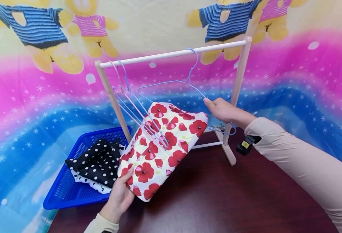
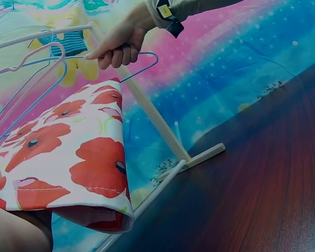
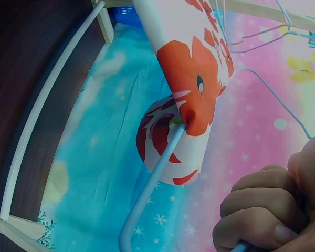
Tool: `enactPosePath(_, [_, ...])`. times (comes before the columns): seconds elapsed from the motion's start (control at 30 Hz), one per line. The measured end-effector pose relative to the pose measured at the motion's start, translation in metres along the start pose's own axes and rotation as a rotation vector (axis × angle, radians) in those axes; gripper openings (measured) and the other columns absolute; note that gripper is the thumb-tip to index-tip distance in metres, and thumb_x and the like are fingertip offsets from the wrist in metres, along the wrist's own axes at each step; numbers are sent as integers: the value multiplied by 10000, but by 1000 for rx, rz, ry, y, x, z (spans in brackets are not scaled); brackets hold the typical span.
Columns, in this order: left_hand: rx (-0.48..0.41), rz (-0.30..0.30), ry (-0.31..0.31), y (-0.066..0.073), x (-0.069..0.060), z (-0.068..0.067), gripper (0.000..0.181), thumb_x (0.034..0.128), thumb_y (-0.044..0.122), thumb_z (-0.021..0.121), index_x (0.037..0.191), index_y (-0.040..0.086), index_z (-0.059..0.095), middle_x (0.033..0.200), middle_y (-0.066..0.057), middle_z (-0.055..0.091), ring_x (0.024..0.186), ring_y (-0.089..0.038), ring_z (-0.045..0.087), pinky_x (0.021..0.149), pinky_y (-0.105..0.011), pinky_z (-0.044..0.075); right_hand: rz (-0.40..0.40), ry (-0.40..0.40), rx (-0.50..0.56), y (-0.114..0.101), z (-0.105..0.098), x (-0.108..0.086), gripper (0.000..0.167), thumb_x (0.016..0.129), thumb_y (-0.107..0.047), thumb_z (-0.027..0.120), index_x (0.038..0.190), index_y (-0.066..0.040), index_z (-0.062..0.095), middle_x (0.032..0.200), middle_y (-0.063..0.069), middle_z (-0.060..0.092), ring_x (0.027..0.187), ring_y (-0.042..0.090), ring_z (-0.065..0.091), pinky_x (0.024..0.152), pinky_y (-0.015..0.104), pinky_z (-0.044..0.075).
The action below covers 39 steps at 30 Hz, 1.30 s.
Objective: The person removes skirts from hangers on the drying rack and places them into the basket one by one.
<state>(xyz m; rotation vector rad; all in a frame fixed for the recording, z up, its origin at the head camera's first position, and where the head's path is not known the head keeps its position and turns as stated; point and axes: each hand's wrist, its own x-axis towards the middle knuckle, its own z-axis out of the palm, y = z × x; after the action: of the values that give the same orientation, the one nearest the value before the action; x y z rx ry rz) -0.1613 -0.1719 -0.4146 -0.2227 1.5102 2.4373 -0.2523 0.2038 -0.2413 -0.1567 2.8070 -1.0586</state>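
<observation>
My left hand (image 1: 119, 195) pinches the lower left edge of a white cloth garment with red poppies (image 1: 168, 140). The garment hangs over the lower bar of a blue wire hanger (image 1: 171, 82), whose hook sits on the rack's white rail (image 1: 159, 56). With curled fingers my right hand (image 1: 227, 111) grips that hanger's right shoulder; the right wrist view shows the fingers (image 3: 262, 205) closed round the wire. In front of the cloth hang a pink hanger (image 1: 133, 106) and another blue hanger (image 1: 126, 76), both bare, at the rail's left end.
A blue plastic basket (image 1: 57, 191) stands at left, holding a black cloth with white dots (image 1: 101, 161) and a white dotted cloth (image 1: 96, 186). The rack's wooden right post (image 1: 239, 77) rises beyond my right hand. The dark table (image 1: 217, 197) lies below, with a printed curtain behind.
</observation>
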Motion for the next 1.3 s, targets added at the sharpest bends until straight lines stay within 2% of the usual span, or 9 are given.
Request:
enactPosePath(0.53, [4,-12,7,2,-3,-2,511,1072,386,460,1491,236,210,1335,120,521,1239,-54,538,1033,-216,478,16,-12,-12,0,-1,1,605,1067,-585,222,655,-167,370,516,-51,278,426,122,283,441,252,292])
enactPosePath(1.1, [31,-8,23,7,-3,-2,565,1062,405,478,1516,233,189,1312,122,537,1216,-53,554,1018,-224,490,1,-4,-25,1,-4,2,595,1076,-559,209,654,-166,356,519,-59,256,426,113,253,432,251,278])
enactPosePath(1.3, [48,-22,4,9,-5,-2,627,1058,438,477,1543,215,147,1305,127,559,1204,-46,575,1011,-227,508,7,-25,-23,1,-4,2,596,1077,-559,213,657,-162,360,510,-58,271,422,112,268,432,251,289])
